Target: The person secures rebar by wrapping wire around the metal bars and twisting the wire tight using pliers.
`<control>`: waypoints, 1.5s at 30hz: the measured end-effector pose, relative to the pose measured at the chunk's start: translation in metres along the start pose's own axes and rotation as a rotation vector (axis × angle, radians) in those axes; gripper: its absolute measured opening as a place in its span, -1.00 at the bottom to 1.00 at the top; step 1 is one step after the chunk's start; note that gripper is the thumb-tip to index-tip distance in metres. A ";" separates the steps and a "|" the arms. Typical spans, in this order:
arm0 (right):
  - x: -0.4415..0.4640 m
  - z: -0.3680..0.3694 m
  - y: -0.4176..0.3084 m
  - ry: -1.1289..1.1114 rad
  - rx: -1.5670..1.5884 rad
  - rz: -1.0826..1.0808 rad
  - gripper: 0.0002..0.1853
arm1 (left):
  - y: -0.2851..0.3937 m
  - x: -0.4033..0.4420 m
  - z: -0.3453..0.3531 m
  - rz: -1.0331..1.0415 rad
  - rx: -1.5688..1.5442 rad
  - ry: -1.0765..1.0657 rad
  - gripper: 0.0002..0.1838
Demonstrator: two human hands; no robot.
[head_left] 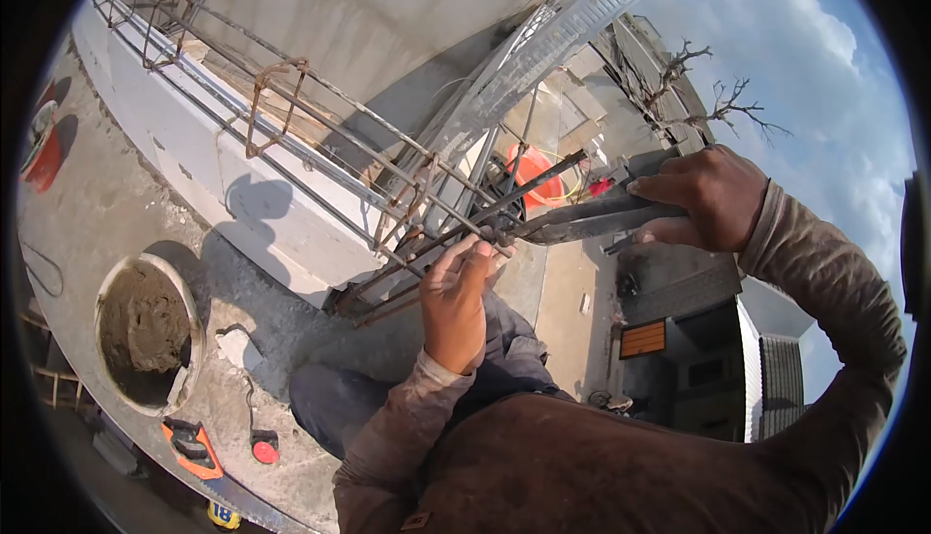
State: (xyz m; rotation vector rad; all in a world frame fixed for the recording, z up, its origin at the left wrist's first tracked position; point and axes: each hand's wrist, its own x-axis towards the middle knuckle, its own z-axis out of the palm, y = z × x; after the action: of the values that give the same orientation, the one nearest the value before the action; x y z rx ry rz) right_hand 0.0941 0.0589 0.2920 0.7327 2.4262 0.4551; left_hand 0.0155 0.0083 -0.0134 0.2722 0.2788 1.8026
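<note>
My right hand (706,199) is closed round the dark handles of a pair of pincers (592,219). The jaws of the pincers meet the end of a rusty rebar cage (427,180), where several bars cross. Just below those jaws, my left hand (456,306) has its thumb and fingers closed at the end of a steel bar (464,216). Whether there is tie wire between the fingertips is too small to tell. The cage runs from my hands up to the far left, with square stirrups (276,107) along it.
A white ledge (233,170) lies beneath the cage. On the concrete at left stand a bucket of mortar (147,330), an orange-handled handsaw (194,452) and a red round object with a cord (264,449). An orange tub (535,177) sits below, beyond the cage. Bare branches (718,107) rise at right.
</note>
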 end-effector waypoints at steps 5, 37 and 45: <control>0.000 -0.014 -0.020 -0.008 -0.131 0.048 -0.64 | 0.009 -0.008 -0.003 -0.045 0.078 0.084 -0.72; -0.014 -0.011 -0.037 0.052 -0.251 0.100 -0.67 | 0.143 0.080 0.159 0.544 2.207 -0.800 -0.83; -0.016 0.000 -0.029 -0.014 -0.188 0.136 -0.65 | 0.124 0.067 0.168 0.733 1.981 -0.894 -0.84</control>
State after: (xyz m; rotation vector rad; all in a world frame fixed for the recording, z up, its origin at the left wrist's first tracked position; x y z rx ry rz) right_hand 0.0936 0.0266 0.2852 0.8170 2.2908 0.7186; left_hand -0.0580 0.0508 0.1888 2.6739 1.3236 1.1506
